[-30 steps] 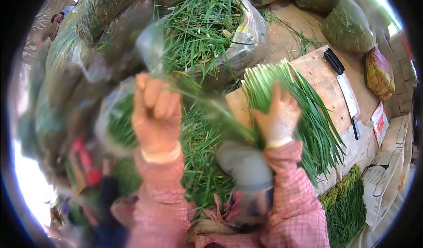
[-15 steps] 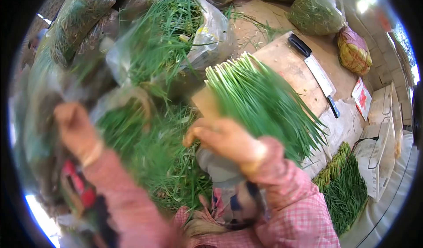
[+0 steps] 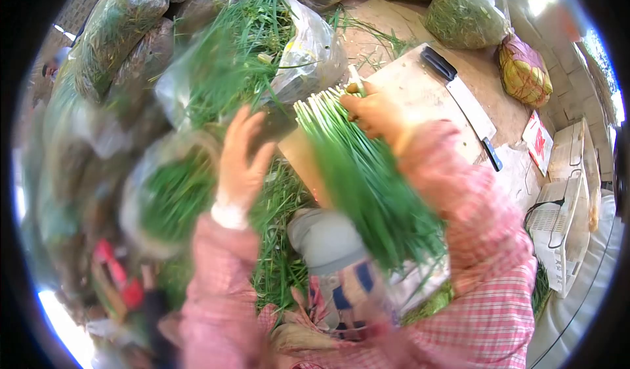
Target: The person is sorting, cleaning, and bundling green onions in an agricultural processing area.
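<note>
Long green stalks with pale cut ends (image 3: 367,179) lie across a wooden board (image 3: 407,80). My right hand (image 3: 375,114) is at their pale ends, fingers bent around some of the stalks. My left hand (image 3: 241,162) is raised to the left of the stalks, fingers apart and holding nothing. On the board's right side lie a cleaver with a black handle (image 3: 467,103) and a blue-handled knife (image 3: 492,156). Loose greens fill a clear plastic bag (image 3: 308,44) beyond my left hand.
Stuffed plastic bags (image 3: 118,34) line the left and far sides. A netted bundle (image 3: 525,74), a red and white packet (image 3: 538,143) and a white plastic crate (image 3: 558,225) stand at the right. Another open bag of greens (image 3: 170,192) is at the left.
My left hand has moved right, toward the stalks, and its fingers have spread. My right hand has moved up and right to the pale ends. The stalks' leafy ends have shifted left.
</note>
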